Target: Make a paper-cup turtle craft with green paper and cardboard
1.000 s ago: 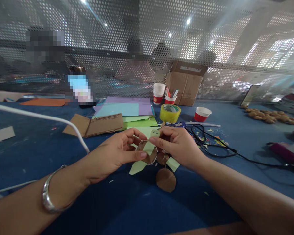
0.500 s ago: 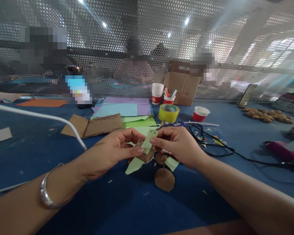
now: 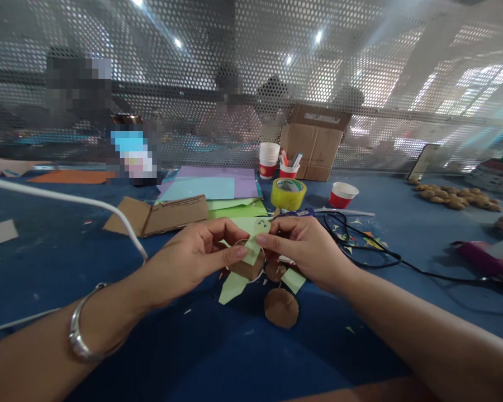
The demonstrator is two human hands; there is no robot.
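Note:
My left hand (image 3: 212, 248) is closed around a brown round piece with a pale rim (image 3: 251, 271), its thumb pressing near the base of a light green paper strip (image 3: 252, 252). Between the thumb and fingers of my right hand (image 3: 304, 245) is the upper, rounded end of that strip, which bears a small drawn face. A second light green paper piece (image 3: 233, 287) sticks out below the round piece. On the table under my hands lie a brown cardboard disc (image 3: 281, 308), a smaller brown disc (image 3: 275, 272) and a green paper scrap (image 3: 294, 280).
Behind my hands are a yellow tape roll (image 3: 288, 194), coloured paper sheets (image 3: 209, 184), folded cardboard (image 3: 176, 216) and red-white paper cups (image 3: 343, 195). A black cable (image 3: 377, 257) runs right to a purple device (image 3: 490, 261). A white cable (image 3: 79, 201) crosses at left.
The round piece has tilted slightly in my hands, and the lower green paper piece has shifted a little right and down. Both hands keep their hold.

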